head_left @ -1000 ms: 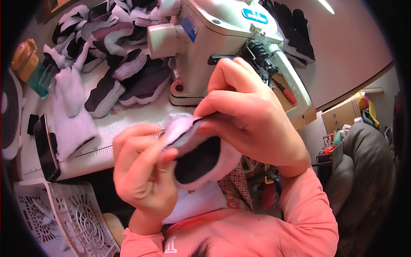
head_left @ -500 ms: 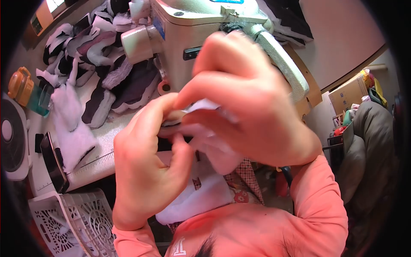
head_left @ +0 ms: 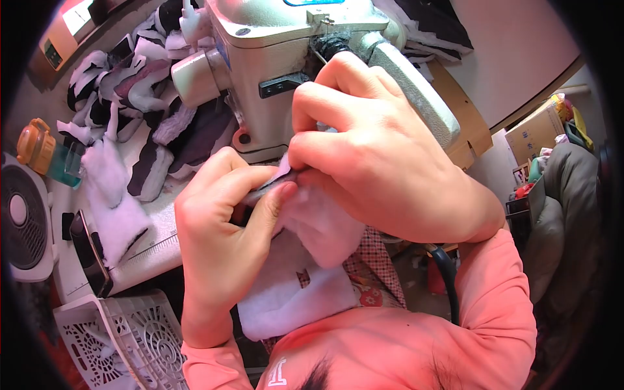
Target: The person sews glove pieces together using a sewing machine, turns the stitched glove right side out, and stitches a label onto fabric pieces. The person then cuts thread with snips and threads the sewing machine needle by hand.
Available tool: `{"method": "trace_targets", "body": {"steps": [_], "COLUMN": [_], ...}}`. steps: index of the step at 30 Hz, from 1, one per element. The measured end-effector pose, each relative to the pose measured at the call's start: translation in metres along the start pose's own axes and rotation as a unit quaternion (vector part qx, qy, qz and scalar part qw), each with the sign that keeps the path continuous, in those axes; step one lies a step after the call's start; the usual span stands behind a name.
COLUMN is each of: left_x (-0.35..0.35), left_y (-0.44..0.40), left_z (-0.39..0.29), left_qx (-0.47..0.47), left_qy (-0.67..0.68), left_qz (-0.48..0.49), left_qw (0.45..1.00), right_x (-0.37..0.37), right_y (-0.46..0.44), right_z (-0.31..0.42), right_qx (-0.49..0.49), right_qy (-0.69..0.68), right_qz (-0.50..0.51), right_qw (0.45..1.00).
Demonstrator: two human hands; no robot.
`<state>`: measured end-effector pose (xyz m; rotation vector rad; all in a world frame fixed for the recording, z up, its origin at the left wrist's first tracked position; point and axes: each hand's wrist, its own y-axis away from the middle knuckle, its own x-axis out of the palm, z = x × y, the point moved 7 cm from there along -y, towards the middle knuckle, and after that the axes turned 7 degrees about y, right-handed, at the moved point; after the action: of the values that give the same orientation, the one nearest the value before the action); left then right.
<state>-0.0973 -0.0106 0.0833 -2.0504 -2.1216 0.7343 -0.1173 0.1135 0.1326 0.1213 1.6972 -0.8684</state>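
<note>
A piece of white fluffy fabric with a dark edge (head_left: 325, 221) hangs between my hands, in front of a sewing machine (head_left: 279, 58). My left hand (head_left: 224, 221) pinches its edge between thumb and index finger. Close beside it, my right hand (head_left: 370, 149) is closed on the same edge, its fingertips partly hidden behind the knuckles. Another white fluffy piece (head_left: 292, 302) lies on my lap, over a checked cloth (head_left: 377, 266).
Several dark and white fabric pieces (head_left: 140, 84) are heaped at the back left. An orange-lidded bottle (head_left: 49, 153), a fan (head_left: 29, 214) and a phone-like dark object (head_left: 90, 253) are at left. Below stands a white plastic basket (head_left: 120, 338). Boxes and a grey cover (head_left: 565, 208) fill the right.
My right hand has turned and come down a little, its fingers now closer to my left hand on the fabric edge. The view has shifted slightly.
</note>
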Motion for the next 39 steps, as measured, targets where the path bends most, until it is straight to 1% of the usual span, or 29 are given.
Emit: {"method": "trace_targets", "body": {"steps": [2,4,7,9,11,12,14,18,20,27,29,33,35,36,38,39], "left_x": [0.001,0.001,0.005,0.006,0.005,0.005,0.005,0.006,0.006,0.010,0.010,0.008,0.009,0.008,0.007,0.008], "left_y": [-0.001,-0.001,-0.002,-0.004,-0.003,-0.003,-0.002,-0.002,-0.002,-0.003,-0.002,-0.001,-0.001,-0.001,-0.003,-0.003], "left_z": [0.001,0.003,0.005,0.001,0.002,0.003,0.005,0.004,0.005,0.009,0.013,0.014,0.015,0.016,0.016,0.015], "left_qx": [0.015,0.030,0.029,0.053,0.052,0.050,0.056,0.060,0.051,0.039,0.039,0.044,0.038,0.032,0.025,0.017], "left_qy": [-0.006,-0.011,0.011,0.037,0.033,0.029,0.032,0.037,0.037,0.068,0.077,0.098,0.112,0.126,0.124,0.122], "left_qz": [0.004,0.009,0.020,0.004,-0.003,-0.010,-0.013,-0.017,-0.016,-0.013,-0.016,-0.034,-0.043,-0.051,-0.043,-0.034], "left_qw": [1.000,0.999,0.999,0.998,0.998,0.998,0.998,0.997,0.998,0.997,0.996,0.994,0.992,0.990,0.991,0.992], "right_x": [0.002,0.001,-0.007,-0.009,-0.012,-0.016,-0.012,-0.008,-0.007,-0.010,-0.009,-0.007,-0.008,-0.006,-0.011,-0.010], "right_y": [0.000,0.001,-0.002,-0.001,0.000,0.001,0.002,-0.001,-0.002,-0.002,-0.005,-0.010,-0.011,-0.009,-0.006,-0.004], "right_z": [0.001,0.002,-0.003,-0.005,-0.007,-0.010,-0.015,-0.016,-0.014,-0.013,-0.014,-0.013,-0.010,-0.010,-0.008,-0.007], "right_qx": [-0.012,-0.031,-0.022,-0.028,-0.033,-0.033,-0.037,-0.043,-0.065,-0.076,-0.071,-0.083,-0.094,-0.095,-0.100,-0.100], "right_qy": [-0.007,-0.070,-0.099,-0.093,-0.044,-0.043,0.032,0.022,0.024,0.020,0.022,0.041,0.008,0.008,0.015,0.014], "right_qz": [0.014,-0.016,-0.048,-0.054,-0.043,-0.043,0.043,0.054,0.034,0.015,0.063,0.070,0.084,0.084,0.009,0.008], "right_qw": [1.000,0.997,0.994,0.994,0.998,0.998,0.998,0.997,0.997,0.997,0.995,0.993,0.992,0.992,0.995,0.995]}}
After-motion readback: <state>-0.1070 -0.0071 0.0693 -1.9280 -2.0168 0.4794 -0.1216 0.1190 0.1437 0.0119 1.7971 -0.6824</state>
